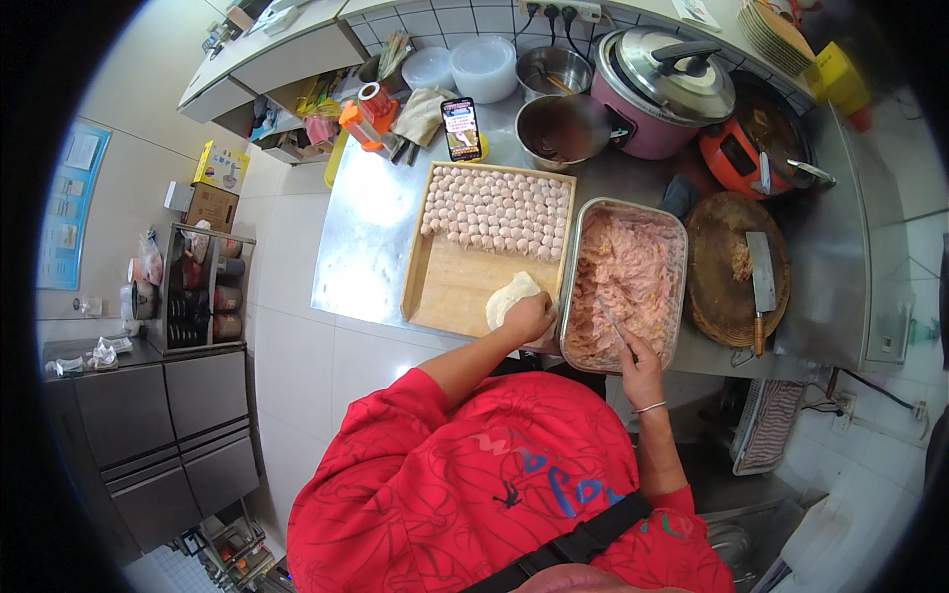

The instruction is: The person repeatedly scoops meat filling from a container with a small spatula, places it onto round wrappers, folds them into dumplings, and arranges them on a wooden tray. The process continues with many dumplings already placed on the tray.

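Observation:
My left hand (528,317) is closed at the edge of pale, thin dough wrappers (511,295), over the near right corner of a wooden tray (452,285). Rows of small, wrapped pinkish dumplings (497,207) fill the far half of that tray. In my right hand (641,365) is a thin metal spreading tool (612,320); its tip dips into pink minced meat filling (630,259). The filling lies in a clear rectangular container (679,296) right beside the tray. My fingers hide the tool's handle end.
A round chopping board (712,296) with a cleaver (761,270) lies to the right. Behind stand a pink cooker (660,133), an orange cooker (730,159), a steel pot (545,137) and a lit phone (461,130). The steel table (356,259) ends at my body.

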Demonstrator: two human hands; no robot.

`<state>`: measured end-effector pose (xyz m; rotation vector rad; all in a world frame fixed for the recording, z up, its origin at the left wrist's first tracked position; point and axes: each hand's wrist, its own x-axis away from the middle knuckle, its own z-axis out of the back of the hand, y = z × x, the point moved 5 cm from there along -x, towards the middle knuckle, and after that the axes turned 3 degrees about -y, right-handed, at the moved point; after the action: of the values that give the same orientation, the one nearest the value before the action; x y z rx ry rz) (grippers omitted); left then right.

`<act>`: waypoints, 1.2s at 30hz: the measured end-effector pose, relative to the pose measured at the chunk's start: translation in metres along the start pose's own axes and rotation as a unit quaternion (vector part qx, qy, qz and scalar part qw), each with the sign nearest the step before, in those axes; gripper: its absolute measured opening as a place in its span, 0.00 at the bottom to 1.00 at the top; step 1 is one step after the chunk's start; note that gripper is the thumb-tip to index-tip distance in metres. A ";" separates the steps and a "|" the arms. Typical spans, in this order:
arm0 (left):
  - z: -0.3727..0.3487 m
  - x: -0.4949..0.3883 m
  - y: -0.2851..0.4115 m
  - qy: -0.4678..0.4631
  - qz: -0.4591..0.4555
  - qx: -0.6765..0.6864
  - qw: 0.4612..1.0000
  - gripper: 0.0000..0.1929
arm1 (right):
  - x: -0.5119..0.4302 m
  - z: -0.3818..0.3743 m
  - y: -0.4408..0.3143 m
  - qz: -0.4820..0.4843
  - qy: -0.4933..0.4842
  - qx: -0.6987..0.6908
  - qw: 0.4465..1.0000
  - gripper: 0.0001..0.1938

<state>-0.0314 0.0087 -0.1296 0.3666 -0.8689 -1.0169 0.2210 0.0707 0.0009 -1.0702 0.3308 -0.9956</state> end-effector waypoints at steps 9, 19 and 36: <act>0.061 0.016 0.014 -0.068 -0.077 0.435 0.894 0.10 | -0.001 -0.002 0.011 -0.038 0.018 -0.078 0.996 0.17; 0.108 0.032 0.067 -0.263 -0.097 0.876 0.391 0.22 | -0.014 -0.008 0.017 -0.054 -0.015 -0.014 0.998 0.16; 0.121 0.046 0.027 0.130 -0.133 0.121 0.975 0.20 | -0.056 -0.038 0.001 -0.011 -0.089 0.273 0.958 0.15</act>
<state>-0.0979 -0.0033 -0.0165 0.8223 -0.7169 -1.0818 0.1656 0.0943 -0.0305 -0.6507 -0.1051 -0.9284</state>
